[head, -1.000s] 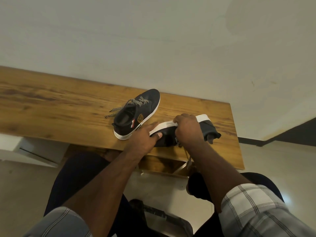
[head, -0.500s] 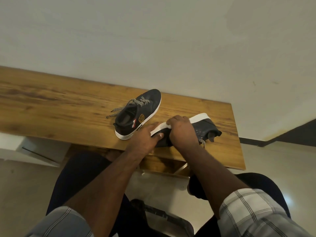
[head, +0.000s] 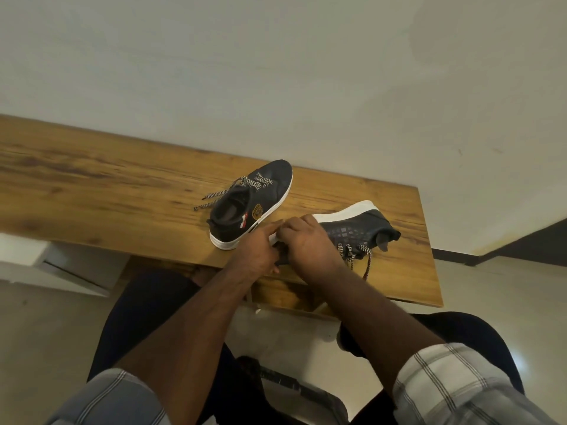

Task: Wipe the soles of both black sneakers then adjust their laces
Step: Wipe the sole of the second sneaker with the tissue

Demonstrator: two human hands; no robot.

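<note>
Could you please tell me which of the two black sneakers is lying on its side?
The right-hand sneaker, under both hands, lies tipped on its side with its white sole facing away. The other sneaker, with the gold badge, stands upright on the table.

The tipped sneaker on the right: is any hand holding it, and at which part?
Both hands, left and right, hold the tipped sneaker at its white sole's nearer end.

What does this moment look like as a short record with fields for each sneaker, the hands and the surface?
upright sneaker: stands on its sole, laces loose, untouched
tipped sneaker: on its side, white sole edge facing away from the person, laces trailing toward table edge
left hand: fingers on the tipped sneaker's near end
right hand: curled over the same sneaker
surface: wooden table
cloth: none visible
</note>
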